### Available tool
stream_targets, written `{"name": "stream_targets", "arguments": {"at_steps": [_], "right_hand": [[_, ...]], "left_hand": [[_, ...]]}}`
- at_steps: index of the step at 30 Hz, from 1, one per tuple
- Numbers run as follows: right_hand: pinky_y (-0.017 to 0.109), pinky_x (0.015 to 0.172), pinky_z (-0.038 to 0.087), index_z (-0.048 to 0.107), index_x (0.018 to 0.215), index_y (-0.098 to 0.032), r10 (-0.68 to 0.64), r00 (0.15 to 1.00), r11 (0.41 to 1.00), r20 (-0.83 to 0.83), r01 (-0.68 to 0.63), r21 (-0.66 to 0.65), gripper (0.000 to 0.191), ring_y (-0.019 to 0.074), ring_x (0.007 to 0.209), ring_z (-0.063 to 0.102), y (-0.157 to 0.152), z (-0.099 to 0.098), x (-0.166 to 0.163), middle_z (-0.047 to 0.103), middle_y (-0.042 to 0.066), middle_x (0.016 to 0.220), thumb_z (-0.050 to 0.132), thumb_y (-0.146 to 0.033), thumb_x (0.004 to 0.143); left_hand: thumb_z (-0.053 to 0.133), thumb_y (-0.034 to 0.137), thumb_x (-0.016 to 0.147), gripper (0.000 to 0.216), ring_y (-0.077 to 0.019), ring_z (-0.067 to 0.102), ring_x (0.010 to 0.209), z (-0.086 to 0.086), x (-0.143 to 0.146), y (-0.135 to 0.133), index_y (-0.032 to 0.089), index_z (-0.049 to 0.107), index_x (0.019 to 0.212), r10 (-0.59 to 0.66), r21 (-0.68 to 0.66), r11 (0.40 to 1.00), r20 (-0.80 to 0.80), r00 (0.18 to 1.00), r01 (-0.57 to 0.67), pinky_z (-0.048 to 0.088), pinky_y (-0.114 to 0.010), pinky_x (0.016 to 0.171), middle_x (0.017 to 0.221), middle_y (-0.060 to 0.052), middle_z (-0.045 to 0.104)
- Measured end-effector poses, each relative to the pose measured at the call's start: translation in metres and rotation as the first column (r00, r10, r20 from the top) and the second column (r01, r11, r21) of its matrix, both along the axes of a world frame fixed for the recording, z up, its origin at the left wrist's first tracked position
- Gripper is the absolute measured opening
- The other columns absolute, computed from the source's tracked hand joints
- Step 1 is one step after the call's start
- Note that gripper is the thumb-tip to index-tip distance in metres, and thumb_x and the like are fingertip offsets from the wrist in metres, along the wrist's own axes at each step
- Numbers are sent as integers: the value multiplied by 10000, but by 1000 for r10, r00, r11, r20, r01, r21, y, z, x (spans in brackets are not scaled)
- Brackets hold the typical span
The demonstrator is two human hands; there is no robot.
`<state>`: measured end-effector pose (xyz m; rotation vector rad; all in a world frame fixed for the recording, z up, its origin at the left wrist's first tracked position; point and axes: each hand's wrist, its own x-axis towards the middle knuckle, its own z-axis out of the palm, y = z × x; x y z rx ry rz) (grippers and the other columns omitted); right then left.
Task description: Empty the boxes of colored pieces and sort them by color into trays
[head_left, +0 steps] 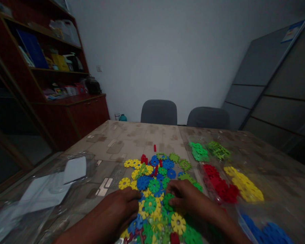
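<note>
A heap of plastic interlocking discs (154, 185) in green, yellow, blue and red lies in front of me, spread along the table. My right hand (184, 197) is at the heap's right side, thumb and fingers closed on green discs (168, 202). At the left edge is my left hand (124, 207), its fingers bent together against the pieces; its fingertips and anything in them are hidden. Between the hands lie a green disc (150, 204) and several yellow ones. Nearer me, a yellow disc (178, 223) lies just below my right hand.
To the right, clear plastic trays hold sorted pieces: green (199, 151), lime (219, 150), red (220, 184), yellow (244, 183) and blue (265, 232). Clear packaging with white card (75, 169) lies left on the table (139, 135). Two grey chairs (159, 112) stand beyond.
</note>
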<state>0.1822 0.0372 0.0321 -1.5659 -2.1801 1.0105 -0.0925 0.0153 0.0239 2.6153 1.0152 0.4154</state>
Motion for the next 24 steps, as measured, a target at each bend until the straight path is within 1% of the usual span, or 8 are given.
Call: {"name": "stream_targets", "arguments": {"at_steps": [4,6,8,12,17,20,22,24], "right_hand": [[251,613,335,707,974,-215,-8,971,1000,238,14,-20,282,182,772,611,-16,8,-4,697,8,880,747,-167,700],[280,622,338,719,975,-195,-41,942,999,333,47,-11,297,228,790,637,-21,11,-9,721,64,922,784,-226,686],[303,643,354,727,952,-173,-61,928,998,368,69,-9,303,266,820,652,-23,13,-13,730,109,956,807,-251,671],[292,692,365,722,967,-197,-59,934,998,353,57,17,261,249,897,654,-20,10,-16,732,89,1013,776,-221,713],[267,673,341,708,951,-212,-48,959,997,278,30,71,189,205,873,638,-10,2,-15,733,35,962,719,-196,763],[252,656,353,713,925,-212,-15,969,999,248,3,48,140,193,860,654,-9,3,-11,741,17,925,717,-229,785],[253,651,362,719,935,-214,1,964,1000,268,-8,27,152,201,863,669,-12,8,-9,746,26,938,722,-247,787],[278,677,382,720,1007,-200,-14,945,1000,328,9,17,231,239,897,681,-16,13,-9,749,74,998,730,-246,781]], "left_hand": [[486,223,1009,201,-262,661,1104,2,4,-2,274,667,1079,-48,-4,999,-38,998,48,535,-359,947,1298,-60,664],[503,265,1015,196,-269,663,1086,5,5,-4,293,671,1112,-60,-12,998,-37,997,60,542,-372,935,1285,-56,670],[512,305,1017,207,-268,665,1052,7,6,-5,310,673,1148,-65,-14,998,-27,998,64,545,-377,924,1249,-50,684],[521,324,1013,241,-259,654,1038,7,5,-6,341,662,1207,-83,-35,996,-24,996,82,537,-372,930,1235,-38,691],[498,358,1027,252,-255,655,1012,14,5,-9,334,670,1209,-80,-43,996,19,997,80,515,-366,943,1187,-53,709],[497,339,1026,265,-260,656,1012,18,6,-9,346,654,1239,-92,-49,995,1,996,92,514,-372,937,1201,-48,702],[491,312,1026,274,-264,656,1017,19,8,-9,356,647,1247,-101,-48,994,-19,995,100,517,-376,931,1213,-46,696],[483,293,1029,271,-264,657,1015,20,10,-9,360,659,1224,-104,-42,994,-24,994,103,519,-379,930,1212,-45,696]]}}
